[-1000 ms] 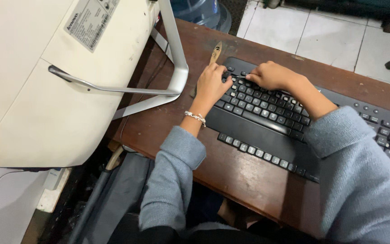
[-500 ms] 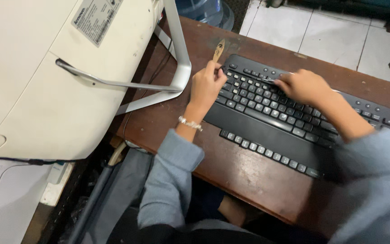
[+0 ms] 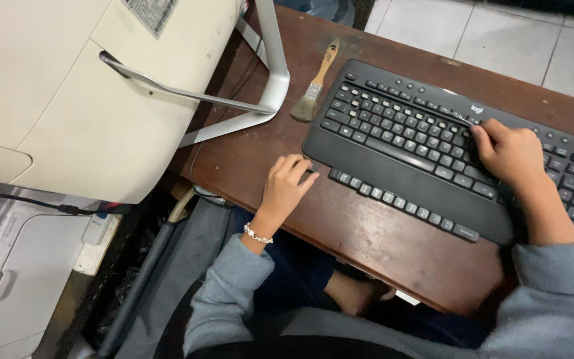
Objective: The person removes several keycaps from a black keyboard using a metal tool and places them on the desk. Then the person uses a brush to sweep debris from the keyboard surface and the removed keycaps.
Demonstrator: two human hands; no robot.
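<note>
While I look down through the head camera, I see a worn brown wooden tabletop, scuffed and dotted with pale specks, with white floor tiles beyond its far edge. One black keyboard lies slantwise across it, with its wrist rest toward me.

My left hand sits at the near left corner of the keyboard. Its fingers are loosely curled, their tips touching that corner and the wood beside it; they grip nothing that I can make out. One beaded bracelet circles that wrist.

My right hand rests on the keys toward the right half of the board. Its fingers are bent down onto the upper key rows; whether they pinch anything I cannot tell.

One small brush with a wooden handle lies on the wood beyond my left fingers, just off the far left corner of the keyboard, untouched by either hand.

Further left of those fingers, one cream-coloured monitor back leans on one silver bent-metal stand. Below it, off the edge, stands one white printer. Both grey sleeves show near me.
</note>
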